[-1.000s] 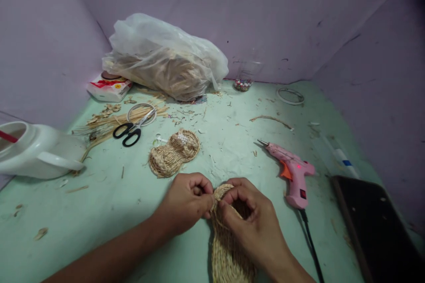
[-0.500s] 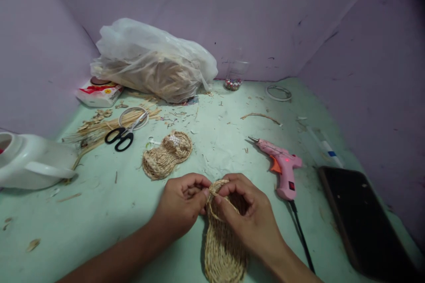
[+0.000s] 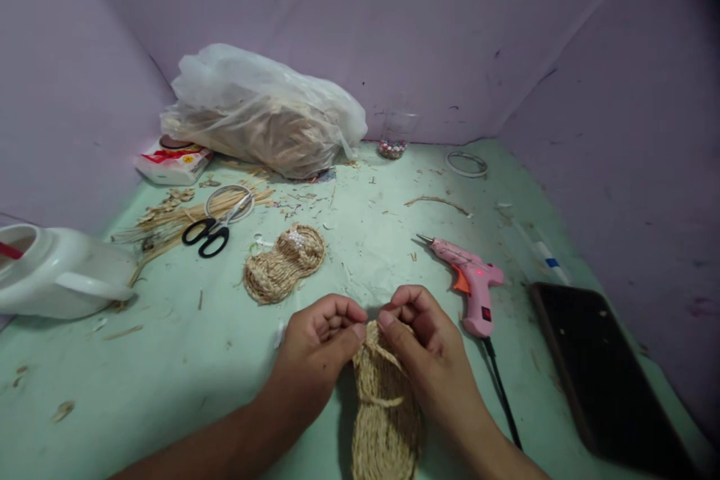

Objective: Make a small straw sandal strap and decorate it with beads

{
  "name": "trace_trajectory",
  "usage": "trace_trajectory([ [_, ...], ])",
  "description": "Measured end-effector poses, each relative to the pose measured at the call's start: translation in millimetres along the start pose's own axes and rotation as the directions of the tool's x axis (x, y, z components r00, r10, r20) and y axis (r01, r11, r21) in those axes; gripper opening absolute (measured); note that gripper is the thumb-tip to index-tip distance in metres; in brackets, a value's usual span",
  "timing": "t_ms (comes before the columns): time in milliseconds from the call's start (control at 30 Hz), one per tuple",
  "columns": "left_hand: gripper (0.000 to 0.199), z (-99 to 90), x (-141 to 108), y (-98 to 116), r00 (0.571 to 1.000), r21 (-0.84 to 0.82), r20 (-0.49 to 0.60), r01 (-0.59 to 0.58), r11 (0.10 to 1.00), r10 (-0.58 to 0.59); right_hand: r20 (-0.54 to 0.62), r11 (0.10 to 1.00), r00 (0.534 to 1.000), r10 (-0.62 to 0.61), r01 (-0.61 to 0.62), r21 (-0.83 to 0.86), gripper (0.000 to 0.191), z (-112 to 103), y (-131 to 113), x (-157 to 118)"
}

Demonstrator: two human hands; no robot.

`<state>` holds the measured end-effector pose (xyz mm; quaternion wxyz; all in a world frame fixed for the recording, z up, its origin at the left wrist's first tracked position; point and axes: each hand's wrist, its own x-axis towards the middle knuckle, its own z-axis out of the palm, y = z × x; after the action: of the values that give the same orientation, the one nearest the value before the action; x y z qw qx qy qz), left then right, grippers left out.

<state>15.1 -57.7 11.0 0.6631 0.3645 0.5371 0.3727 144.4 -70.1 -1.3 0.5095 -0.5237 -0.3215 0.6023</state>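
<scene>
A long woven straw piece [image 3: 385,427] lies at the front centre, with a braided strand across it. My left hand [image 3: 320,345] is closed at its upper left edge, thumb against the fingers. On the upper right edge, my right hand [image 3: 424,345] pinches the piece between thumb and curled fingers. A smaller woven slipper shape [image 3: 284,266] with white beads rests beyond my left hand. To the right lies a pink glue gun [image 3: 478,285] with a red light lit.
Black-handled scissors [image 3: 214,232] lie over straw strips at the left, near a white jug [image 3: 73,270]. Behind are a plastic bag [image 3: 270,120], a bead cup [image 3: 392,146] and a tape ring [image 3: 466,164]. A dark phone [image 3: 607,375] lies at the right.
The fingertips of both hands have moved to the woven piece's top end. The loose braided loop now lies lower across the piece. The view has shifted slightly.
</scene>
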Motion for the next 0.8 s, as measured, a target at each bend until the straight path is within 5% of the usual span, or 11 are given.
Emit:
trace_trajectory([
  [300, 0.011, 0.6, 3.1, 11.3, 0.986, 0.038, -0.031, -0.163, 0.986, 0.164, 0.023, 0.975, 1.0, -0.014, 0.008, 0.221, 0.028, -5.6, -0.7, 4.1],
  [567, 0.015, -7.9, 7.8, 7.2, 0.971, 0.107, -0.018, -0.233, 0.966, 0.237, -0.066, 0.987, 0.994, -0.091, 0.099, 0.124, 0.031, -9.7, -9.5, 9.6],
  [800, 0.017, -7.7, 10.2, 6.0, 0.974, 0.085, -0.035, -0.218, 0.972, 0.222, -0.021, 0.983, 0.999, 0.034, -0.03, 0.181, 0.039, -13.5, -14.3, 12.4],
])
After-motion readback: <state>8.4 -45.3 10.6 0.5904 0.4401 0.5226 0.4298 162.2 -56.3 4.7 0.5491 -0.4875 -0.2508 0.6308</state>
